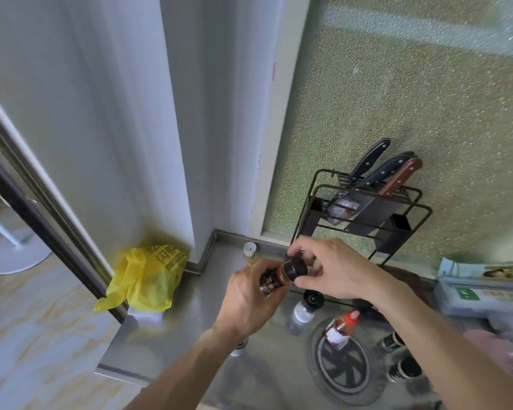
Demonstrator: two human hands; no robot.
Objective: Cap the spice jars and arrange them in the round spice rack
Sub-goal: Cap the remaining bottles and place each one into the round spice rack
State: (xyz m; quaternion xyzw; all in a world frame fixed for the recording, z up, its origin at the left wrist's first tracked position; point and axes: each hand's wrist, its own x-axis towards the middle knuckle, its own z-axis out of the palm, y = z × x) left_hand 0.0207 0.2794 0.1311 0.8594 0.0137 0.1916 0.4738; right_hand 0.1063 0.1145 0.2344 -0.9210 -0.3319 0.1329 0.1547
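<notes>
My left hand (246, 300) grips a small dark spice jar (271, 282) with a brown label, tilted up to the right above the steel counter. Fingers of my right hand (335, 267) wrap around the jar's black cap (295, 268). The round spice rack (342, 365) lies on the counter below, with a red-capped jar (342, 328) standing in it. A clear jar with a black cap (305, 307) stands left of the rack. Two black-capped jars (397, 355) stand at the rack's right, and another small jar (240, 347) shows under my left forearm.
A black wire knife rack (365, 211) with several knives stands against the frosted window. A yellow plastic bag (148, 276) lies at the counter's left corner. A small white cap (250, 249) sits near the back wall. Packages (483, 288) are stacked at the right.
</notes>
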